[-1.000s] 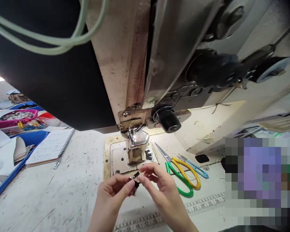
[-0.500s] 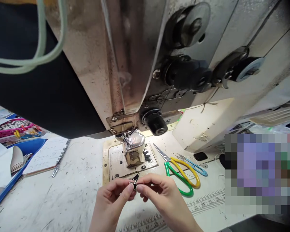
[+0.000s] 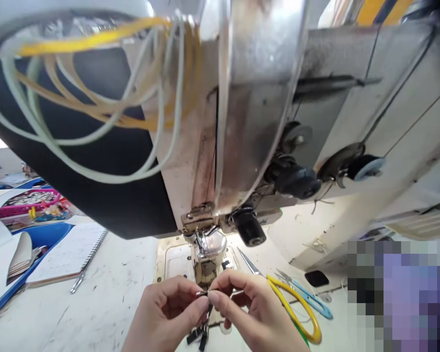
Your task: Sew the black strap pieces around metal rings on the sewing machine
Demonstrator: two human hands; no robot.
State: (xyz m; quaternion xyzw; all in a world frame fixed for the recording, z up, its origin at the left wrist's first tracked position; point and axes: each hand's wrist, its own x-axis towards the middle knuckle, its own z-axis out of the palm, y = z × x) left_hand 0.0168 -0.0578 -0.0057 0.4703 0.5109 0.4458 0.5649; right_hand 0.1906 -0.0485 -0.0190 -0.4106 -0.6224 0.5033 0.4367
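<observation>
My left hand point(image 3: 168, 313) and my right hand point(image 3: 251, 308) meet at the lower middle, just in front of a sewing machine's needle and presser foot area point(image 3: 208, 271). Each has thumb and forefinger pinched on a small black strap point(image 3: 195, 335) with a shiny metal bit. Its black ends dangle below the fingers, over the white table. The part between the fingertips is mostly covered. Both hands are closed and nearly touch at the tips.
Right of my hands lie yellow-handled scissors point(image 3: 297, 305) and blue thread snips point(image 3: 311, 297). On the left are a spiral notebook point(image 3: 68, 254), a pen point(image 3: 79, 279), a blue tray point(image 3: 56, 230) and a pink basket point(image 3: 27, 208). Looped pale cords point(image 3: 132, 177) hang from the machine head.
The view has tilted up, showing more of the machine head and its cords. Black strap ends now hang below my fingers, where earlier a black end stuck up above them.
</observation>
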